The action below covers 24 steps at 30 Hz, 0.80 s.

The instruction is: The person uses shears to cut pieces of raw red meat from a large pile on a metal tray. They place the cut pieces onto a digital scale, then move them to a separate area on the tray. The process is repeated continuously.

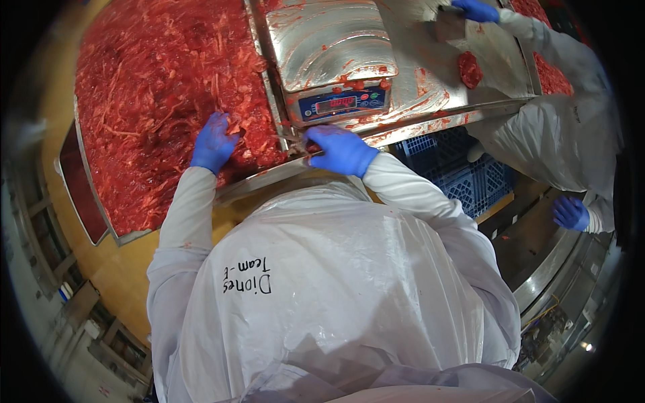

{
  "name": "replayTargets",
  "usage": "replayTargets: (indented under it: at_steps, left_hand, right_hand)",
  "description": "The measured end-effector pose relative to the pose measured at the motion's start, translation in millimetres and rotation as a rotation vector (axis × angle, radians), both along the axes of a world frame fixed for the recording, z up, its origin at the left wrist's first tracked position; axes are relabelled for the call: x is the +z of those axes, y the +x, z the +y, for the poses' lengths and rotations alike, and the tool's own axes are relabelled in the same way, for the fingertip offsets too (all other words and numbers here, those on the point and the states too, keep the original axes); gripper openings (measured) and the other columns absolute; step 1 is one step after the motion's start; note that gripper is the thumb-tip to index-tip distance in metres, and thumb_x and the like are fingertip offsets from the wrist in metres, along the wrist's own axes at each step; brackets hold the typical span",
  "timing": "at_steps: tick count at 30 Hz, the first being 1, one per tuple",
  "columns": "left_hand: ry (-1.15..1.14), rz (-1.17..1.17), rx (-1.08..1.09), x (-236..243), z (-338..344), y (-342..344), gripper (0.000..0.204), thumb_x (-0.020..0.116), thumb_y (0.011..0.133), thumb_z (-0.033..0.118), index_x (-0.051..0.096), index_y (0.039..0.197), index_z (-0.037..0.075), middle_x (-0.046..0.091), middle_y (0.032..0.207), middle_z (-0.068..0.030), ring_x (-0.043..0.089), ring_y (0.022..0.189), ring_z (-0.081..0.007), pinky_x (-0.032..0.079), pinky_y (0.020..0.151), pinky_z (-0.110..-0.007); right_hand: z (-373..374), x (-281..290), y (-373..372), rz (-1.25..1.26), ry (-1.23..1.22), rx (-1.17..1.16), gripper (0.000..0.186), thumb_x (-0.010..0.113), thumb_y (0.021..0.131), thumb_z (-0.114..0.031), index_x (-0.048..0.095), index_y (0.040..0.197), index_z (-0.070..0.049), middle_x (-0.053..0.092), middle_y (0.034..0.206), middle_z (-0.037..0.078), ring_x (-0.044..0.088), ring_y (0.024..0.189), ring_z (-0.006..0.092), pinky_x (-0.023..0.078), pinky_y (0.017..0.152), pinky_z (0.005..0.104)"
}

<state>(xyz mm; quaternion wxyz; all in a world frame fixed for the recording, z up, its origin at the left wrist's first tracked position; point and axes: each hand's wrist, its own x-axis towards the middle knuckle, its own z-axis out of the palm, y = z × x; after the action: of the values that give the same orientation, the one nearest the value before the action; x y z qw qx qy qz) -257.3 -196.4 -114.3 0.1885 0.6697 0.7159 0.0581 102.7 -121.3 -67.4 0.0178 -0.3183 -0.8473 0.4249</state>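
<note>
A wide metal tray (101, 228) on the left is heaped with shredded raw red meat (161, 94). In it, my blue-gloved left hand (213, 141) has its fingers curled into the meat near the tray's right side. My right hand (339, 151), also gloved, grips at the rim between tray and scale, closed around something too hidden to make out. Just beyond it sits a digital scale (329, 43) with a smeared steel platform and lit display.
A steel counter (430, 74) holds a lump of meat (470, 69). At right, a co-worker (551, 141) in white has one gloved hand holding a metal tool (450, 23), the other hanging lower. Blue plastic crates (443, 171) sit beneath the counter.
</note>
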Motion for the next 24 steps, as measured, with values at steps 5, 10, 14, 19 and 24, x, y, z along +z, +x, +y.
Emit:
replayTargets:
  at_steps: [5, 10, 14, 19, 24]
  left_hand:
    - [-0.033, -0.231, -0.023, 20, -4, -14, 0.051, 0.074, 0.085, 0.017, 0.066, 0.130, -0.004, 0.066, 0.131, -0.0272, 0.063, 0.124, -0.0407, 0.050, 0.107, -0.043]
    - [0.049, -0.504, 0.139, 52, -13, -12, 0.027, 0.069, 0.087, 0.007, 0.066, 0.111, -0.005, 0.070, 0.107, -0.0135, 0.063, 0.092, -0.0162, 0.053, 0.082, -0.033]
    - [-0.020, -0.731, 0.268, 134, 9, -7, 0.027, 0.068, 0.087, 0.005, 0.066, 0.113, -0.003, 0.069, 0.104, -0.0058, 0.057, 0.088, -0.0100, 0.052, 0.079, -0.030]
    - [0.202, -0.762, 0.004, 190, 57, -18, 0.031, 0.070, 0.088, 0.003, 0.066, 0.119, 0.001, 0.071, 0.109, -0.0055, 0.061, 0.093, -0.0082, 0.053, 0.079, -0.026]
    - [0.139, -1.050, 0.124, 291, 130, 52, 0.031, 0.072, 0.092, 0.008, 0.067, 0.122, 0.002, 0.073, 0.113, -0.0082, 0.070, 0.107, -0.0129, 0.060, 0.085, -0.032]
  right_hand:
    - [38, -9, -25, 0.072, -0.582, 0.176, 0.033, 0.081, 0.088, -0.016, 0.068, 0.116, -0.005, 0.072, 0.106, 0.009, 0.068, 0.099, 0.0193, 0.054, 0.090, 0.0349]
    - [59, 86, -79, 0.746, -1.434, -0.068, 0.043, 0.078, 0.094, -0.016, 0.061, 0.133, -0.003, 0.069, 0.121, 0.008, 0.064, 0.114, 0.0170, 0.050, 0.101, 0.0318]
    - [61, 74, -121, 0.560, -0.610, -0.410, 0.047, 0.073, 0.098, -0.020, 0.056, 0.138, -0.001, 0.067, 0.130, 0.011, 0.062, 0.124, 0.0203, 0.047, 0.108, 0.0340]
    - [71, 109, -54, 0.746, -0.833, -0.514, 0.044, 0.069, 0.101, -0.022, 0.056, 0.138, -0.002, 0.066, 0.133, 0.013, 0.060, 0.131, 0.0237, 0.046, 0.113, 0.0376]
    - [94, 97, 2, 1.016, -1.046, -0.661, 0.043, 0.063, 0.105, -0.033, 0.056, 0.138, -0.005, 0.063, 0.139, 0.014, 0.058, 0.134, 0.0305, 0.046, 0.113, 0.0460]
